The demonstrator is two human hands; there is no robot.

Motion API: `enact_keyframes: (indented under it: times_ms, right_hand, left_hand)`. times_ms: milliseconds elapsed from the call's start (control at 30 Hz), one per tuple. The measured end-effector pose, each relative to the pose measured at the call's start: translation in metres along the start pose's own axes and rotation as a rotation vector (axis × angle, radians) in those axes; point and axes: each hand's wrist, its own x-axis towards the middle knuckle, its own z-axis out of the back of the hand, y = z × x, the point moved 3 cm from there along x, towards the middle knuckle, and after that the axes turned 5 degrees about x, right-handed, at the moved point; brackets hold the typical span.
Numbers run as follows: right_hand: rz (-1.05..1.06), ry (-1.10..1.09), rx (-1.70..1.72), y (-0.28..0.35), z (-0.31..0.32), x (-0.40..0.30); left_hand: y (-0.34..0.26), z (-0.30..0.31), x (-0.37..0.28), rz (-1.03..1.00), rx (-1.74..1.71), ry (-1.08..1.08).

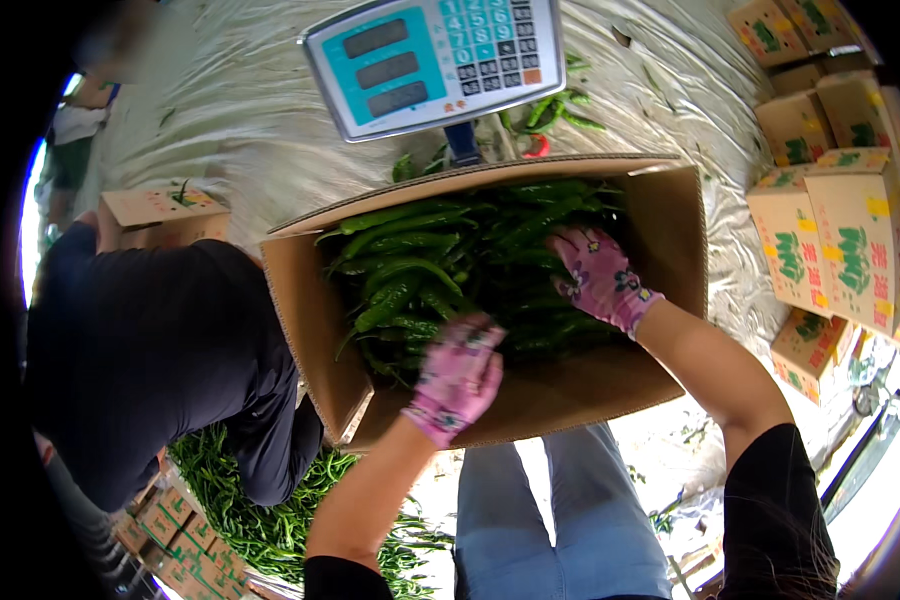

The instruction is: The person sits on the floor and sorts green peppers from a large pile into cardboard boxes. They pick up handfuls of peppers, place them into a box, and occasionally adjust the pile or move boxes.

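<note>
An open cardboard box point(570, 397) stands right before me, with long green chili peppers point(412, 255) laid in it. Over the near left part of the peppers is my left hand point(461, 367), in a pink flowered glove and blurred. Its fingertips are hard to make out, so whether it grips a pepper is unclear. Deeper in the box on the right, my right hand point(596, 277) wears a matching glove and touches the peppers. Its fingers are partly hidden among them, and I cannot tell if they close on any.
Behind the box rises the display of a digital scale point(435, 67). A person in dark clothing point(165, 345) bends close on the left, beside a heap of green peppers point(270, 517). Printed cartons point(855, 240) are stacked at right. Loose peppers point(555, 112) lie on the pale sheeting point(217, 127).
</note>
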Motion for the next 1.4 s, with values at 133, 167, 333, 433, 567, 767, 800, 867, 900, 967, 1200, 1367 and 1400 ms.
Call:
enact_keyframes:
  times_ms: [133,167,333,433,567,767,800,867,900,967,1200,1367,1400]
  right_hand:
    - [0.036,0.141,-0.202,-0.012,-0.02,0.046]
    - [0.001,0.222,-0.216,-0.013,-0.022,0.055]
    - [-0.065,0.514,-0.319,-0.029,-0.039,0.072]
    - [-0.033,0.581,-0.302,-0.029,-0.036,0.077]
    - [-0.112,0.735,-0.172,-0.024,-0.028,0.08]
    - [-0.023,0.75,-0.18,-0.02,-0.021,0.06]
    - [0.004,0.696,-0.108,-0.025,-0.025,0.053]
    - [-0.003,0.601,0.173,-0.033,-0.032,0.03]
    - [-0.006,0.595,0.19,-0.034,-0.03,0.025]
    - [-0.009,0.585,0.226,-0.036,-0.029,0.019]
    - [-0.237,0.662,0.518,-0.073,-0.044,0.025]
    - [-0.468,0.975,0.386,-0.065,-0.04,0.039]
    - [-0.445,0.984,0.377,-0.065,-0.04,0.037]
  left_hand:
    - [-0.043,-0.076,-0.018,0.433,-0.291,0.088]
    - [-0.043,-0.101,-0.025,0.734,-0.651,0.24]
    - [-0.079,-0.128,0.009,2.022,-1.617,0.191]
    - [-0.076,-0.172,0.004,2.014,-1.764,-0.105]
    - [-0.06,-0.198,0.004,2.091,-1.755,-0.411]
    - [-0.068,-0.187,0.024,2.072,-1.791,-0.407]
    - [-0.071,-0.18,0.03,2.071,-1.805,-0.385]
    - [-0.07,-0.179,0.028,2.034,-1.876,-0.502]
    - [-0.071,-0.18,0.026,2.014,-1.911,-0.557]
    - [-0.068,-0.192,0.01,1.981,-1.956,-0.631]
    - [-0.07,-0.181,0.013,2.105,-1.829,-0.959]
    - [-0.05,-0.183,0.005,2.053,-1.875,-0.568]
    - [-0.049,-0.182,0.004,2.071,-1.822,-0.41]
